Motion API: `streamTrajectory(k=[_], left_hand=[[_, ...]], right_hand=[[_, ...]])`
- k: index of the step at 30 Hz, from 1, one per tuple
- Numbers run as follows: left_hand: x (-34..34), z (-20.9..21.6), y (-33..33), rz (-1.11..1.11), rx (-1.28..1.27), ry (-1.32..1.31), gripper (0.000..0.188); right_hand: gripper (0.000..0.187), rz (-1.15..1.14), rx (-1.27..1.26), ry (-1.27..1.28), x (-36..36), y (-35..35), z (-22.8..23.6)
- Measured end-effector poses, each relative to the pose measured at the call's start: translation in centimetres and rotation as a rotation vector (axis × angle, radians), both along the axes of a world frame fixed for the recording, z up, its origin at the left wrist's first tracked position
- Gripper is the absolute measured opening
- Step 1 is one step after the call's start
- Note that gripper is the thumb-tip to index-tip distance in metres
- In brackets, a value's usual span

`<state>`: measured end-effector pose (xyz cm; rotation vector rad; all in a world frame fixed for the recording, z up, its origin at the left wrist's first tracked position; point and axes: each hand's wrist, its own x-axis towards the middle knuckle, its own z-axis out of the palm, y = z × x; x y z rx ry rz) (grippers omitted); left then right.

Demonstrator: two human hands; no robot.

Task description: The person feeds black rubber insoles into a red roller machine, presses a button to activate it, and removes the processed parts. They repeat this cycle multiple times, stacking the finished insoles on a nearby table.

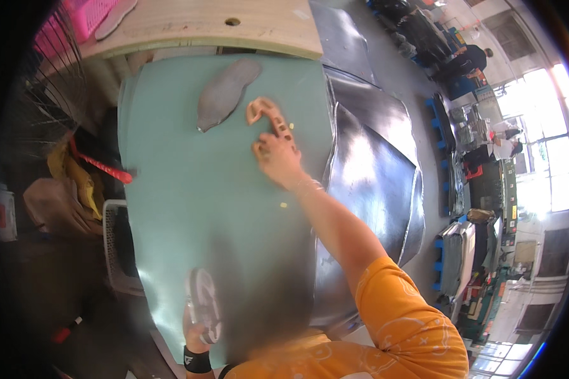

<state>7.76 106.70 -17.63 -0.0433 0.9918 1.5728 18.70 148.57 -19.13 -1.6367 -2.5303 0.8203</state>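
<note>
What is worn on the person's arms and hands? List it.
The right hand is bare, with dark-painted nails and a thin bracelet at the wrist; an orange short sleeve with a pale line pattern covers the upper arm. The left hand is bare, with a black wristband carrying a small white mark.

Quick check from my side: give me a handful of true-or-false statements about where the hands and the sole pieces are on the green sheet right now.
1. The right hand rests on the green sheet, touching a small tan cut-out piece. True.
2. The grey sole-shaped piece lies under the right hand. False: it lies apart, to the left of that hand.
3. The left hand holds a sole-shaped piece at the near edge of the sheet. True.
4. The left wrist is bare. False: it wears a black wristband.
5. The pink basket stands on the green sheet. False: it sits on the wooden board beyond the sheet.
</note>
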Motion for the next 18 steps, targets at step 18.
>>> streamTrajectory(k=[18], left_hand=[[-0.6, -2.4, -2.5, 0.006, -0.060, -0.176, 0.093]], right_hand=[[0.020, -0.073, 0.328, 0.111, 5.3, 10.8, -6.6]])
